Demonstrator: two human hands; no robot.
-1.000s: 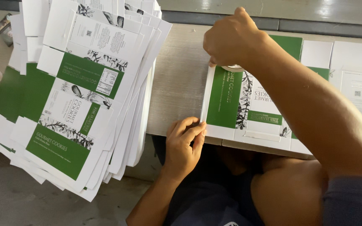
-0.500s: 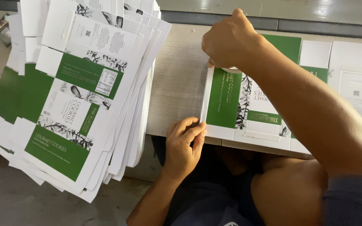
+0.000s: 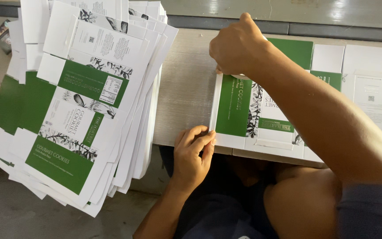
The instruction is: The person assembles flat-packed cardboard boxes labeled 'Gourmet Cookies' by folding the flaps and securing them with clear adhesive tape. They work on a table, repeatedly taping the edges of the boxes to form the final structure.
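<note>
The flat carton blank [image 3: 261, 117], printed green and white with leaf drawings, lies on the grey table [image 3: 186, 88] at its near edge, in front of the person. The left hand [image 3: 194, 152] pinches the blank's narrow white side flap at the near left corner, fingertips curled over the edge, so it is grasping the flap. The right hand [image 3: 237, 46] is closed into a loose fist pressing down at the far left corner of the same blank; something pale shows under it, but what it holds cannot be told. To fold this flap well, both hands would best keep to the same crease line, the far hand pinning the panel flat while the near one turns the flap up evenly, so that the fold does not run crooked. No container stands open here: to the left a fanned stack of unfolded blanks [image 3: 80, 106] overhangs the table edge, and more flat blanks [image 3: 370, 84] lie to the right, all of them empty sheets.
</note>
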